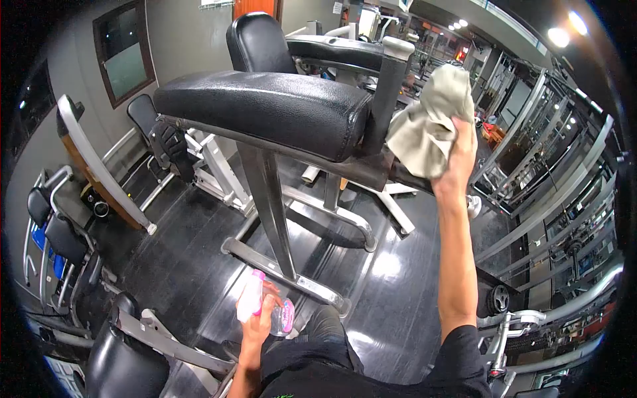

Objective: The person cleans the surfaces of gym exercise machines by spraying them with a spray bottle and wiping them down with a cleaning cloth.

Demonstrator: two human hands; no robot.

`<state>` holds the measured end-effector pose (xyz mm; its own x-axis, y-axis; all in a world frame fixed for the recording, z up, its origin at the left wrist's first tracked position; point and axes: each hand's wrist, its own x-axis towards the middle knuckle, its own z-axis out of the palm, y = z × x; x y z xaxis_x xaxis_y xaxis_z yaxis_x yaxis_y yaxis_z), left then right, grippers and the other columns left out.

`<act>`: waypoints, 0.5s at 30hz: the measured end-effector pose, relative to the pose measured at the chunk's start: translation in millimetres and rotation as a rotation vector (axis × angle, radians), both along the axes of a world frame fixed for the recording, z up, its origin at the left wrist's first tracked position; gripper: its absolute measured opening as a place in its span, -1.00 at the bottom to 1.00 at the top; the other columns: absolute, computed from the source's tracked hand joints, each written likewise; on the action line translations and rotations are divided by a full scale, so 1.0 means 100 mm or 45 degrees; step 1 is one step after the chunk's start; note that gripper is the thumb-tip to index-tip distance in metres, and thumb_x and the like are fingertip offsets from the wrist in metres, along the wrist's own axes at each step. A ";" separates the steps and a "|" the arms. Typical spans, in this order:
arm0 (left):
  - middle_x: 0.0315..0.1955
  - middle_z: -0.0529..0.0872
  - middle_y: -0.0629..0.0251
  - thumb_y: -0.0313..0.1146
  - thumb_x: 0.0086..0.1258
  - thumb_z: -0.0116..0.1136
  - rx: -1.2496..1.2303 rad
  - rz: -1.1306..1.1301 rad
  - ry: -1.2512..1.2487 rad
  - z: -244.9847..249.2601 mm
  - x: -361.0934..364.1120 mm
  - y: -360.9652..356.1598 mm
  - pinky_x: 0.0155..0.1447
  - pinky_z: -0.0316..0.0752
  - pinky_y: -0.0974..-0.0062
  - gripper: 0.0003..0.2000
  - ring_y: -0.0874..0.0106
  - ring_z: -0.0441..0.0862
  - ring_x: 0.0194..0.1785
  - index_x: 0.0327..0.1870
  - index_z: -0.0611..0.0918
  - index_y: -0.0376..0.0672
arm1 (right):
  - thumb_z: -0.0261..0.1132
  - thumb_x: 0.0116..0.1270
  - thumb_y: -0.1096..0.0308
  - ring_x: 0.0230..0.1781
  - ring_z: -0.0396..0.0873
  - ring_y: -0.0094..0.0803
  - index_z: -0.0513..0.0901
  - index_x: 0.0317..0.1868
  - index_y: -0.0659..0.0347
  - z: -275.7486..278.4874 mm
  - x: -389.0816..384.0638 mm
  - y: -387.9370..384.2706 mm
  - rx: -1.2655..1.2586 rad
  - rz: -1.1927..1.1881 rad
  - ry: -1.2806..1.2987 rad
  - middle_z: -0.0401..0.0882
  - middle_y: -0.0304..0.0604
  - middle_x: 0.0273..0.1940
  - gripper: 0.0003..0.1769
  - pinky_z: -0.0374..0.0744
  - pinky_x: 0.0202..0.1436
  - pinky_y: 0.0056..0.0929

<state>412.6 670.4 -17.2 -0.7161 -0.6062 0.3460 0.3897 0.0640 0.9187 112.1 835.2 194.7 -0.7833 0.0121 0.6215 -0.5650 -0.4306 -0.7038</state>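
A grey wall holds a dark-framed window at ten o'clock. Bright ceiling lights shine at two, silver metal frames crowd three, and a black padded seat sits at eight. The dark, glossy floor mirrors light between four and five.

No legible text, pink label on spray bottle unreadable, green shirt print unreadable

A post stands between the right hand and long pad, whose top lies open from above.
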 end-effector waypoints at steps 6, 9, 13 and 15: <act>-0.32 0.57 0.16 -0.37 0.42 0.01 -0.073 -0.050 -0.022 0.05 0.05 -0.01 -0.22 0.48 0.49 -0.77 0.45 0.58 -0.42 -0.07 0.46 -0.38 | 0.02 0.11 0.68 0.36 0.24 -0.03 0.47 0.25 -0.04 0.27 0.26 -0.59 0.760 -0.937 1.069 0.23 0.14 0.34 -0.33 0.27 0.36 -0.28; -0.29 0.55 0.16 -0.37 0.43 0.00 -0.036 -0.043 -0.027 0.03 0.10 -0.03 -0.20 0.48 0.47 -0.77 0.44 0.58 -0.41 -0.06 0.45 -0.37 | 0.00 0.09 0.69 0.30 0.31 0.03 0.59 0.13 -0.08 0.16 0.22 -0.58 0.758 -0.956 1.123 0.30 0.16 0.28 -0.37 0.32 0.31 -0.24; -0.25 0.53 0.14 -0.38 0.43 0.00 0.045 -0.003 -0.032 -0.04 0.18 -0.07 -0.21 0.47 0.46 -0.78 0.44 0.56 -0.40 -0.04 0.43 -0.35 | 0.10 0.03 0.66 0.05 0.50 -0.08 0.66 -0.03 -0.08 -0.10 0.41 -0.36 0.995 -0.860 1.098 0.47 -0.04 0.13 -0.46 0.52 0.05 -0.26; -0.23 0.52 0.13 -0.39 0.44 -0.02 0.059 -0.016 -0.019 0.00 0.20 -0.07 -0.20 0.47 0.45 -0.78 0.43 0.55 -0.40 -0.02 0.42 -0.33 | 0.06 0.04 0.66 -0.02 0.54 -0.08 0.66 -0.05 0.01 -0.23 0.55 -0.27 1.044 -0.718 0.899 0.55 -0.02 0.01 -0.50 0.52 0.04 -0.28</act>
